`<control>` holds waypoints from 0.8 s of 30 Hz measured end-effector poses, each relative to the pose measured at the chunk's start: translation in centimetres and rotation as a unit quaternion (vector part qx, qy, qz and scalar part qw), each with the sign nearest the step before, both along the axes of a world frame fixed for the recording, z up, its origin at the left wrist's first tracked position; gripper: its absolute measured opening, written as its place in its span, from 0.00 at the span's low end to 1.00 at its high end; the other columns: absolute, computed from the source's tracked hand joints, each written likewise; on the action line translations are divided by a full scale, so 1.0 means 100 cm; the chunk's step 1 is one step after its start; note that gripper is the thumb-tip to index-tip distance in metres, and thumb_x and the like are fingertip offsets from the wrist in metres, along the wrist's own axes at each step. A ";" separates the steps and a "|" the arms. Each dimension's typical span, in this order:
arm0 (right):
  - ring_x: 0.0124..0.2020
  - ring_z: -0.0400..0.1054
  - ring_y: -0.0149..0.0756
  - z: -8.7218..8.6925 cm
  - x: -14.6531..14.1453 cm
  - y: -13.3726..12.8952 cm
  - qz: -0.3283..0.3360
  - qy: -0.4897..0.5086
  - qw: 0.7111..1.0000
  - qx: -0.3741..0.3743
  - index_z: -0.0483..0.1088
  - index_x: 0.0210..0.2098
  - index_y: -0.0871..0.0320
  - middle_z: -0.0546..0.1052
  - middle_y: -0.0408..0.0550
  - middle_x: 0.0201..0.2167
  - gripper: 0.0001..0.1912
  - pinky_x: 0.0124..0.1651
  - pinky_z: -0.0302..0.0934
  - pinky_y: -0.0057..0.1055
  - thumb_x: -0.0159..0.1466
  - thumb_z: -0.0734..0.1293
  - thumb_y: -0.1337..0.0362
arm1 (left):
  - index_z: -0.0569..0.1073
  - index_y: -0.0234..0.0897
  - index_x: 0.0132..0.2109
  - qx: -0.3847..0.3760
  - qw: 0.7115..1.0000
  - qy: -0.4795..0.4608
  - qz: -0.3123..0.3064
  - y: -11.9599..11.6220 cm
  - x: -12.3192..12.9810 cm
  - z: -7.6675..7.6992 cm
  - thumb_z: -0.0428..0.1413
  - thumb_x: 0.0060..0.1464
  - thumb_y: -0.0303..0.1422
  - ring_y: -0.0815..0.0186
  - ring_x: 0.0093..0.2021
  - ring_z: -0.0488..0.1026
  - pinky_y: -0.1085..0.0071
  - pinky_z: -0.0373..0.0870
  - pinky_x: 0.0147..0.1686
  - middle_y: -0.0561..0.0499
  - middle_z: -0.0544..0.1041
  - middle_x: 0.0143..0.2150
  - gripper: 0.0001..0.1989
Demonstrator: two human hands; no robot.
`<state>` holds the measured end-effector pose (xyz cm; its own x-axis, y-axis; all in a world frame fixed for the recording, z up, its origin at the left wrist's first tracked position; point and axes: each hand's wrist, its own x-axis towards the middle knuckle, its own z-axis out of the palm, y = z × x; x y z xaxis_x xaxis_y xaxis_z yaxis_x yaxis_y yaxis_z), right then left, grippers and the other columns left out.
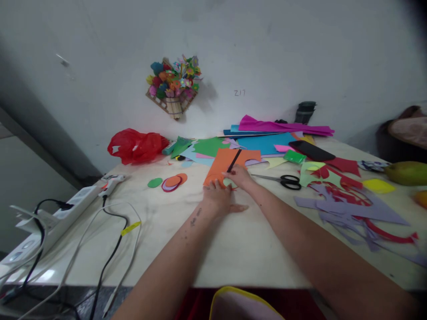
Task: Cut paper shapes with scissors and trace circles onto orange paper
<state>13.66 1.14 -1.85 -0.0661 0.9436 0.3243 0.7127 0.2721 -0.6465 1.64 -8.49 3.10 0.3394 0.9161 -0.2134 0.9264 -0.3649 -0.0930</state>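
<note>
My left hand [218,198] lies flat on the near edge of the orange paper [225,162], thumb stretched out to the right, pressing the sheet to the table. In my right hand [240,177] is a slim black pencil [234,161], gripped low and slanting up over the sheet. Its tip is hidden by my fingers. A pale green paper piece [228,182] shows between my two hands at the sheet's near edge. The orange sheet has curved cut-outs on its right side. Just right of my right hand lie open scissors [283,179] with black handles.
Paper circles [173,181] and a green circle [155,182] lie left. Coloured sheets [263,143] and a red plastic bag [135,146] are at the back. Purple and red scraps [360,213] and a phone [312,150] are right. A power strip [56,222], glue gun [111,183] and cables occupy the left edge.
</note>
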 end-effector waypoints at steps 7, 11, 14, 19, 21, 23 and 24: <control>0.34 0.67 0.33 -0.003 0.000 0.003 0.005 0.005 1.000 -0.003 0.71 0.24 0.61 0.73 0.51 0.35 0.13 0.36 0.58 0.27 0.53 0.67 0.56 | 0.50 0.41 0.63 -0.003 1.000 0.004 0.001 -0.001 0.000 0.002 0.35 0.39 0.67 0.40 0.61 0.46 0.46 0.49 0.51 0.35 0.49 0.64 0.50; 0.33 0.67 0.32 -0.004 0.000 0.004 0.007 0.011 1.000 0.002 0.71 0.23 0.61 0.73 0.51 0.35 0.14 0.34 0.58 0.26 0.53 0.67 0.55 | 0.50 0.40 0.63 0.000 1.000 -0.001 0.004 -0.002 0.001 0.003 0.35 0.39 0.67 0.40 0.61 0.47 0.46 0.49 0.51 0.35 0.49 0.64 0.51; 0.30 0.66 0.31 -0.004 0.000 0.004 0.006 0.002 1.000 0.003 0.70 0.22 0.61 0.73 0.49 0.31 0.14 0.31 0.56 0.25 0.53 0.66 0.55 | 0.50 0.39 0.63 -0.001 1.000 -0.008 0.003 -0.003 0.000 0.003 0.36 0.39 0.67 0.39 0.61 0.46 0.46 0.49 0.52 0.34 0.49 0.64 0.50; 0.25 0.63 0.29 -0.004 0.000 0.004 0.011 -0.016 1.000 -0.001 0.68 0.20 0.60 0.71 0.45 0.24 0.16 0.27 0.52 0.25 0.53 0.65 0.53 | 0.49 0.40 0.64 -0.007 1.000 -0.006 0.003 -0.002 0.000 0.003 0.36 0.39 0.67 0.39 0.61 0.45 0.45 0.48 0.52 0.35 0.48 0.65 0.50; 0.25 0.63 0.29 -0.004 0.000 0.004 0.013 -0.015 1.000 0.001 0.69 0.20 0.60 0.71 0.44 0.23 0.16 0.26 0.51 0.24 0.53 0.65 0.53 | 0.49 0.40 0.64 -0.005 1.000 -0.004 0.003 -0.002 0.001 0.003 0.36 0.40 0.66 0.39 0.61 0.45 0.45 0.48 0.52 0.35 0.47 0.65 0.50; 0.25 0.63 0.29 -0.004 0.000 0.004 0.015 -0.006 1.000 0.002 0.69 0.22 0.60 0.71 0.43 0.23 0.15 0.27 0.51 0.24 0.53 0.65 0.54 | 0.50 0.40 0.64 -0.007 1.000 -0.001 0.005 -0.003 0.001 0.003 0.36 0.40 0.66 0.39 0.61 0.45 0.45 0.48 0.52 0.35 0.48 0.65 0.50; 0.26 0.63 0.29 -0.004 0.000 0.004 0.016 -0.002 1.000 0.002 0.69 0.22 0.60 0.71 0.43 0.23 0.14 0.27 0.52 0.24 0.53 0.65 0.54 | 0.50 0.40 0.64 -0.008 1.000 0.001 0.006 -0.003 0.001 0.004 0.36 0.40 0.67 0.39 0.61 0.46 0.45 0.49 0.52 0.35 0.48 0.65 0.50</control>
